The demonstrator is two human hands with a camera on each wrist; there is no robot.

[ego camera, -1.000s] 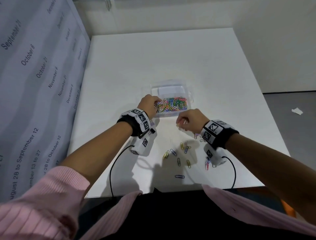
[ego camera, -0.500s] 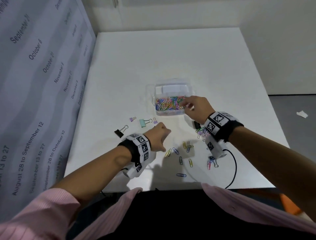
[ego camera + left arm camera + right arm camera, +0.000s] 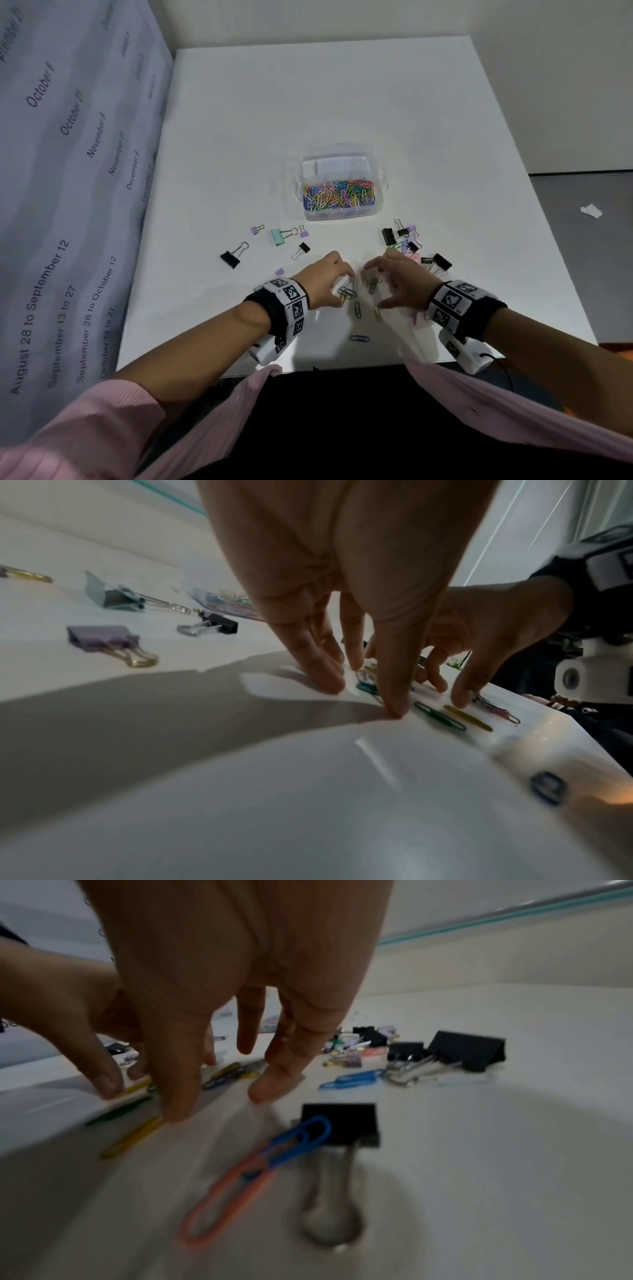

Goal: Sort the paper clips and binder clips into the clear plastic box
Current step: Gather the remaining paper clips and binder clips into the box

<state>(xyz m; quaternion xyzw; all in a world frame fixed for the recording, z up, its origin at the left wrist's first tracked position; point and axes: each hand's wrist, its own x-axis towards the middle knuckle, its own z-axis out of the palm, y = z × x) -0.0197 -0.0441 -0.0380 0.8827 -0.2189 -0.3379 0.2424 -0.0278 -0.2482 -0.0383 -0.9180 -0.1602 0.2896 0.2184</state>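
White tabletop held a clear plastic box at its middle, its near compartment full of coloured paper clips. Near it, the left hand and right hand spread relaxed fingers onto loose paper clips, gripping nothing. Black and pastel binder clips lay scattered left and right.

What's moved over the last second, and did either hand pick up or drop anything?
Both hands left the clear plastic box: the left hand and then the right hand came back toward the person and now reach down over the loose paper clips near the table's front edge, fingertips at them. Whether either already grips one cannot be told. The box, its clips and the binder clips stayed put.
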